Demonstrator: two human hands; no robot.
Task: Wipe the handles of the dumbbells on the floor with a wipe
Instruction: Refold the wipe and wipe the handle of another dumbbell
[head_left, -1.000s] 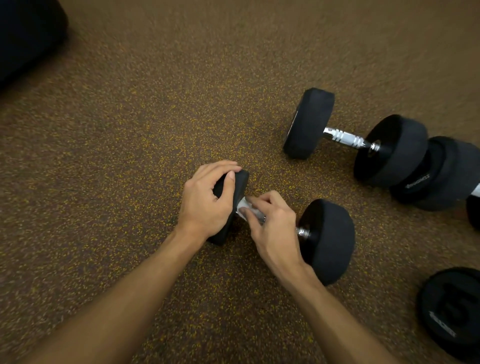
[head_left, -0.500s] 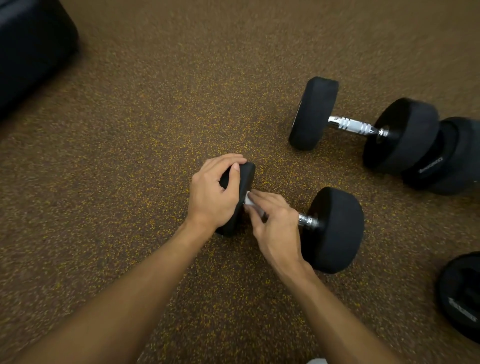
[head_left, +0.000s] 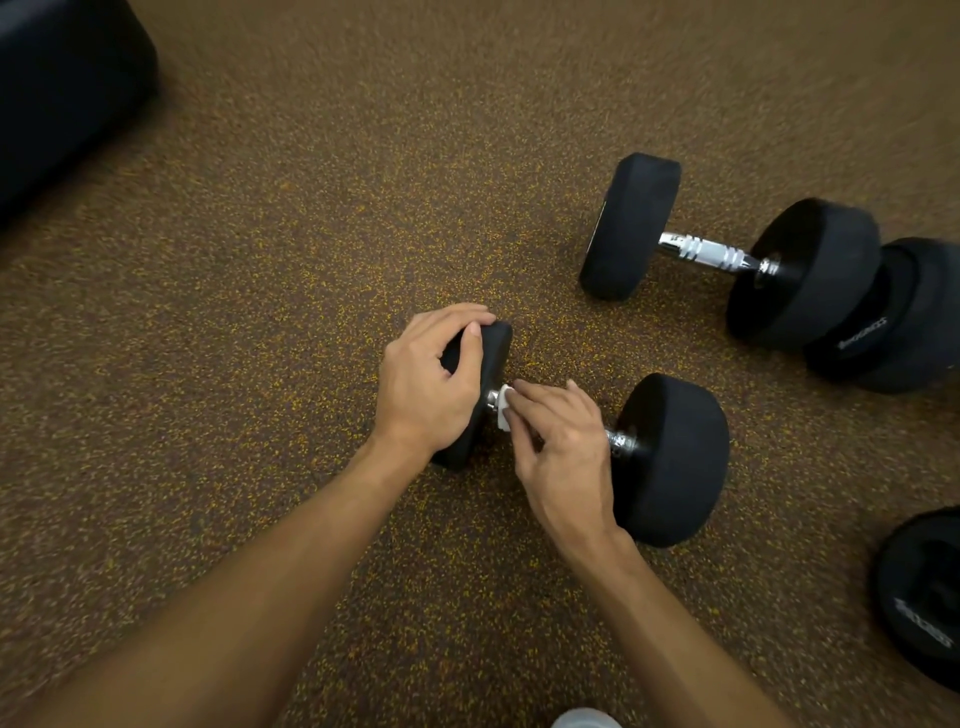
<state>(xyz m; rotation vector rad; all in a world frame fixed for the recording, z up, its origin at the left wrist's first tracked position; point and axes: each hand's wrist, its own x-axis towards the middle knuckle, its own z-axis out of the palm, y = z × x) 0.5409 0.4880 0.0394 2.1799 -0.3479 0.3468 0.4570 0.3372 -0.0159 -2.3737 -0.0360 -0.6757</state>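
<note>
A black dumbbell (head_left: 670, 457) with a chrome handle lies on the speckled floor in the middle of the view. My left hand (head_left: 426, 384) grips its left weight head from above. My right hand (head_left: 558, 441) curls over the handle and holds a small white wipe (head_left: 503, 410) against it, close to the left head. Most of the handle is hidden under that hand; a short chrome stretch shows by the right head. A second dumbbell (head_left: 628, 223) lies further back on the right, its ridged chrome handle bare.
More black dumbbells sit at the right edge: one (head_left: 904, 317) behind the second dumbbell, another (head_left: 924, 592) lower right. A dark padded object (head_left: 57, 88) fills the top left corner. A pale rounded thing (head_left: 584, 719) peeks in at the bottom edge.
The view has shifted, so everything sits slightly differently in frame. My right hand with the wipe stays on the handle near the left head; my left hand keeps its hold.
</note>
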